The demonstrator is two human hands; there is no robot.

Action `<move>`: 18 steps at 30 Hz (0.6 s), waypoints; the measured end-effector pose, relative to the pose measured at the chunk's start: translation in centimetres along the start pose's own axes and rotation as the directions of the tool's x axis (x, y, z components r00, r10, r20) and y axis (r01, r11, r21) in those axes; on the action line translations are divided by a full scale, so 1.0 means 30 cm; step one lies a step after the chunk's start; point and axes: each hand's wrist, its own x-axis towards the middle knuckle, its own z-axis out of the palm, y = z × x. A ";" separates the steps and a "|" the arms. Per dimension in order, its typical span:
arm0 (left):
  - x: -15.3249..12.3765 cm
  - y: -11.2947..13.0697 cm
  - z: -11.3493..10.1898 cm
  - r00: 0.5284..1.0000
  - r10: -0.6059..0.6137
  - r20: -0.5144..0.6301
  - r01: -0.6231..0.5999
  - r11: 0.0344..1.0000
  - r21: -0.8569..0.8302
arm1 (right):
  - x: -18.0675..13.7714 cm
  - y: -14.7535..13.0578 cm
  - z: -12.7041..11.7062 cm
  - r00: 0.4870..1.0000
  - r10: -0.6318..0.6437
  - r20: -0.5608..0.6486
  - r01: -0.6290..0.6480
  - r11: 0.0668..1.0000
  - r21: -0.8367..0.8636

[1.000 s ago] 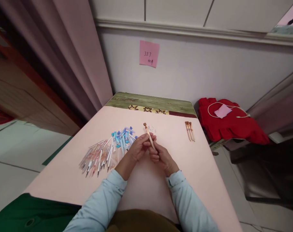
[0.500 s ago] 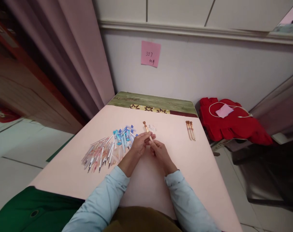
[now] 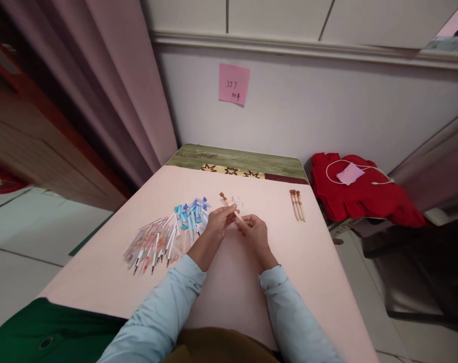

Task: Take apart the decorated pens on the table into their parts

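Note:
Between my two hands is a pen (image 3: 226,199) with a brown figure-shaped top, tilted up and to the left. My left hand (image 3: 220,220) pinches its barrel near the middle. The fingers of my right hand (image 3: 254,231) close on its lower, pale end. Just behind the pen lie a few tiny clear pieces (image 3: 237,200). Left of my hands a heap of pale pen parts and refills (image 3: 153,244) spreads over the table, with blue pen parts (image 3: 191,214) at its far side. Three similar brown-topped pens (image 3: 297,205) lie side by side at the right.
The pink-covered table (image 3: 308,282) has a green wood-patterned far end (image 3: 244,155) against the wall. A red cloth (image 3: 365,196) with a white cable and pink paper sits beyond its right edge. A green stool (image 3: 28,333) stands at the near left.
The pen has tipped further to the left in my hands. My right hand has shifted slightly right along its lower end. The view has moved a little.

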 end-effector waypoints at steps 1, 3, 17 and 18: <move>0.007 -0.002 0.002 1.000 0.011 -0.012 -0.011 1.000 -0.001 | 0.000 -0.002 0.001 0.999 -0.022 -0.025 0.021 0.999 -0.027; 0.023 -0.004 0.006 0.999 0.032 -0.007 -0.032 0.999 -0.005 | -0.001 -0.012 0.003 0.999 -0.047 -0.027 0.045 0.997 -0.061; 0.083 -0.002 0.027 0.997 -0.020 -0.070 0.020 1.000 0.005 | 0.062 0.014 -0.023 0.994 -0.051 -0.101 0.046 0.998 -0.051; 0.086 -0.001 0.029 0.997 -0.017 -0.079 0.018 1.000 0.006 | 0.062 0.015 -0.023 0.992 -0.049 -0.113 0.044 0.998 -0.050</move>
